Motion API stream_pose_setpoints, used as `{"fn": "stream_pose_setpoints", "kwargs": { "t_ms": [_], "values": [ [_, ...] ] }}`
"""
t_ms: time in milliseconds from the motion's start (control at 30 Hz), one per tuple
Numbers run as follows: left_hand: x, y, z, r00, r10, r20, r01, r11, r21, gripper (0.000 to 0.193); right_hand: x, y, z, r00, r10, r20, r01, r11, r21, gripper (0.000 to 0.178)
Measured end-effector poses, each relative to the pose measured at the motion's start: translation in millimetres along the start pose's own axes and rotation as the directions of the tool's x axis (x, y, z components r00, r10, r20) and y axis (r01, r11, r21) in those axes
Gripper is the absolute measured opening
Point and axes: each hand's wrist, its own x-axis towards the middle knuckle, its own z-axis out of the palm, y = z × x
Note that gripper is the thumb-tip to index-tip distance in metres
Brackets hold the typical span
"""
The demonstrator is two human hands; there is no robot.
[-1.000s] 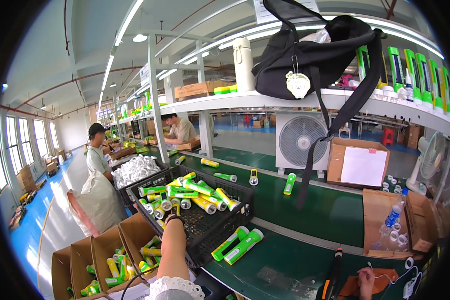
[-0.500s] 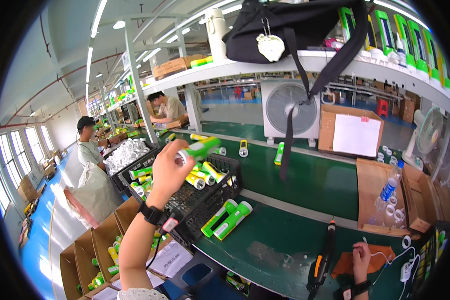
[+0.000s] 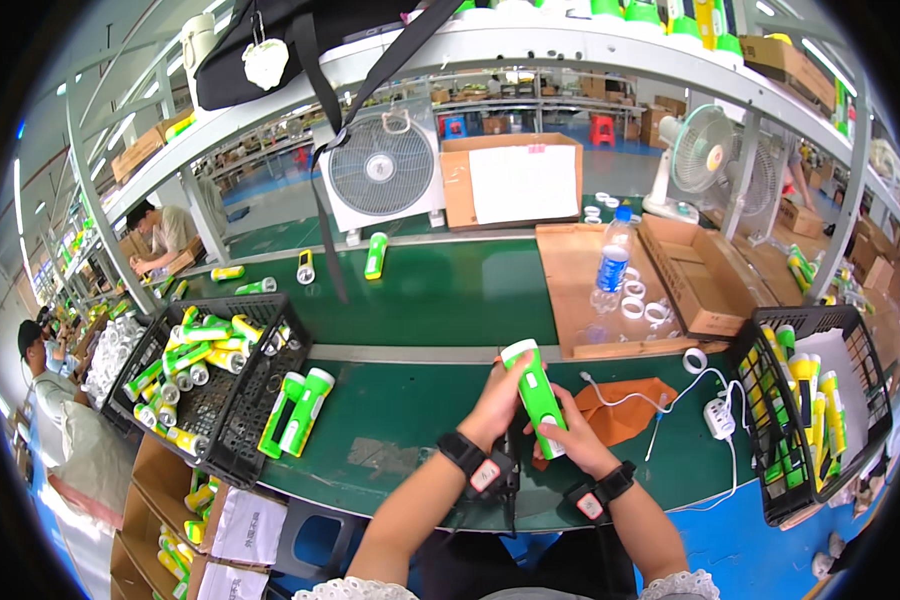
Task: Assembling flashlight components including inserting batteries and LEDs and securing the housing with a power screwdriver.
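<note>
A green flashlight (image 3: 538, 398) with a white head is held tilted over the green workbench. My left hand (image 3: 498, 402) is closed around its upper part near the white head. My right hand (image 3: 582, 440) grips the lower end. Beneath the hands lies a dark power screwdriver (image 3: 510, 482), largely hidden by my left wrist. An orange cloth (image 3: 625, 412) is spread just right of my right hand. Two more green flashlights (image 3: 296, 412) lie side by side on the bench to the left.
A black crate (image 3: 240, 400) of flashlights stands at the left, another crate (image 3: 820, 480) at the right. A white cable with a power strip (image 3: 718, 420) crosses the bench. Farther back are a water bottle (image 3: 613, 262), white rings (image 3: 632, 307), an open carton (image 3: 705, 285) and fans (image 3: 382, 165).
The view has turned right. My left hand has brought a flashlight from above the left crate to the bench's middle. My right hand has left the orange cloth and taken hold of the flashlight.
</note>
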Motion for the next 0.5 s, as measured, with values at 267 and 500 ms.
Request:
{"fn": "stream_pose_setpoints", "kwargs": {
  "t_ms": [267,500],
  "values": [
    [-12.3,-26.9,23.0,0.993,-0.076,-0.094,0.065,0.991,-0.113,0.035,-7.5,6.4,5.1,0.983,0.065,-0.169,-0.097,0.977,-0.190,0.062],
    [-8.5,-27.1,14.7,0.992,-0.080,-0.102,0.066,0.989,-0.133,0.036,-13.6,-10.2,15.9,0.880,-0.475,-0.034,0.149,0.342,-0.928,0.033]
  ]
}}
